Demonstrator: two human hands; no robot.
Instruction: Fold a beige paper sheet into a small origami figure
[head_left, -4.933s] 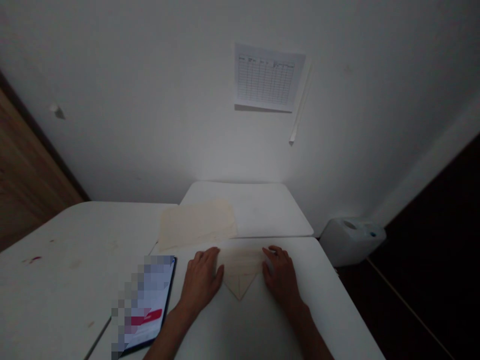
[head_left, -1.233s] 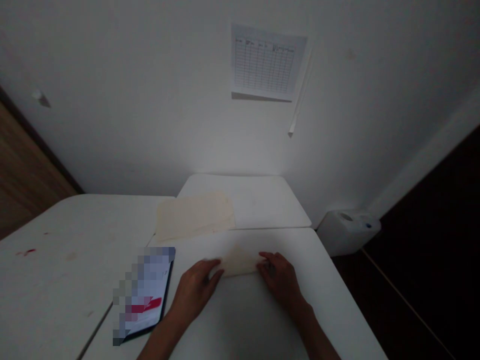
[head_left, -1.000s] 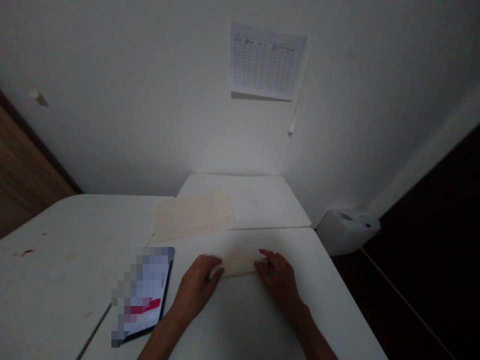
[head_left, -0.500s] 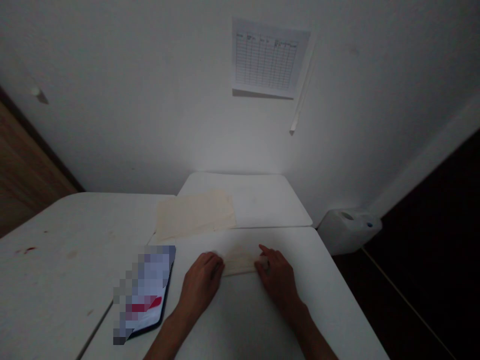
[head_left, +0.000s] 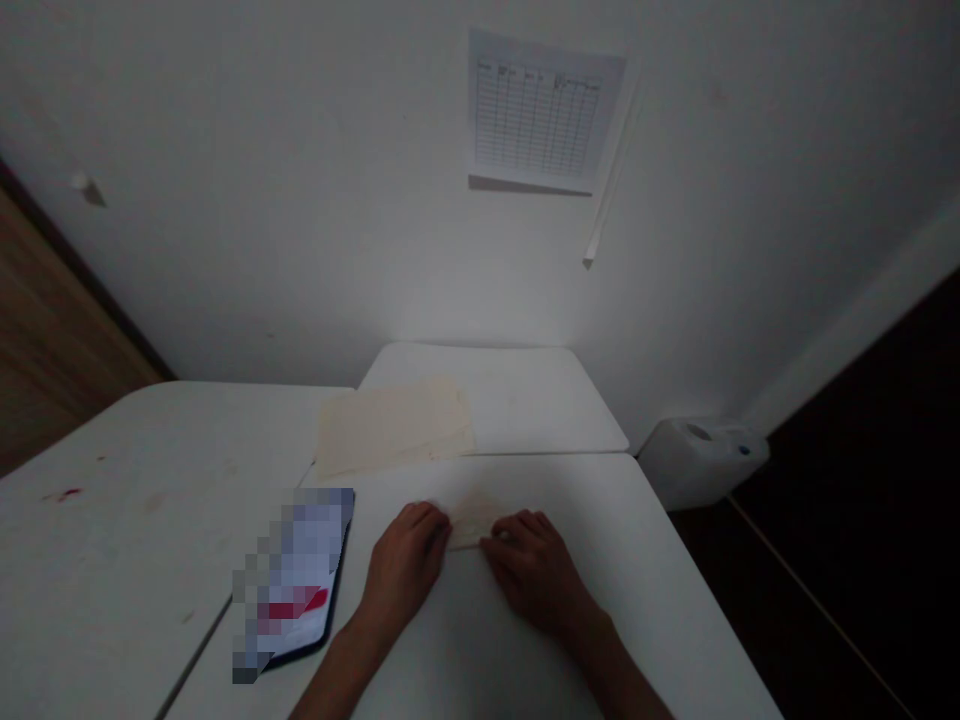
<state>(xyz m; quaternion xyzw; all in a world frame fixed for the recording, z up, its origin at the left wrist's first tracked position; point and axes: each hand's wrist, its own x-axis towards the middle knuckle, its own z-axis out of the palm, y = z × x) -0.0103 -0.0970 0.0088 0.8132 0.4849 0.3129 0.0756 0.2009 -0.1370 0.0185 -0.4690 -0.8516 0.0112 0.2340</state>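
Hands (head_left: 465, 560) flat on folded cream paper (head_left: 472, 522), fingers nearly meeting

A printed grid sheet (head_left: 547, 105) hangs on a white wall (head_left: 225, 200) above white benches (head_left: 547, 400) set edge to edge in dim light, a brown wood panel (head_left: 52, 330) at far left, a white plastic container (head_left: 701, 455) on the dark floor (head_left: 847, 500) just beside the right bench edge.

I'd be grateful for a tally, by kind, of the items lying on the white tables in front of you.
Folded cream sheet: 1
Flat cream sheet: 1
Handheld screen device: 1
Total: 3
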